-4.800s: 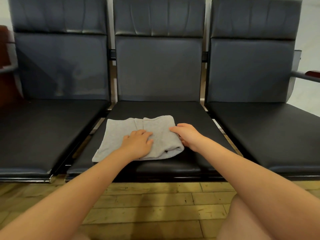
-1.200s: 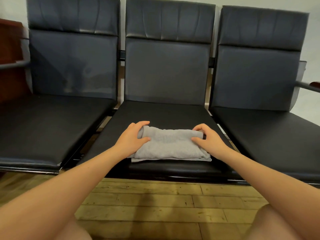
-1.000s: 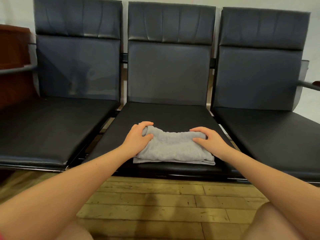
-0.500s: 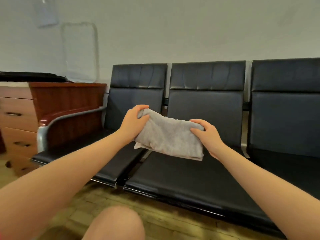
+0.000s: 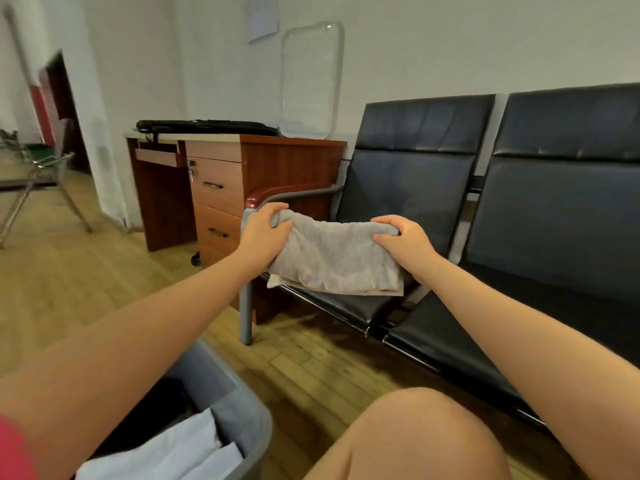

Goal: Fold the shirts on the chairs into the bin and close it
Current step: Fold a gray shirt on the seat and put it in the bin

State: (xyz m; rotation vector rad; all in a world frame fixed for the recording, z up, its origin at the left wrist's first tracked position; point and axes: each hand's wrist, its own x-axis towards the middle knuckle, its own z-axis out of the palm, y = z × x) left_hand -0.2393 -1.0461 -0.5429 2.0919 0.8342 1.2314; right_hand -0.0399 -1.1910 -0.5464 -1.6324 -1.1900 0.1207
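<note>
- Left hand [image 5: 265,233] and right hand [image 5: 403,245] each grip an end of folded grey shirt [image 5: 334,259], held in air above chairs [image 5: 450,209].
- Step: carrying to bin [image 5: 242,403], near left.
- Next: lower it in flat beside white fabric [image 5: 180,452].

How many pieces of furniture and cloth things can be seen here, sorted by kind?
Black chair seats: 2
Wooden desks: 1
Grey folded shirts, held by both hands: 1
Grey bins: 1
White cloths in the bin: 1
Total: 6
</note>
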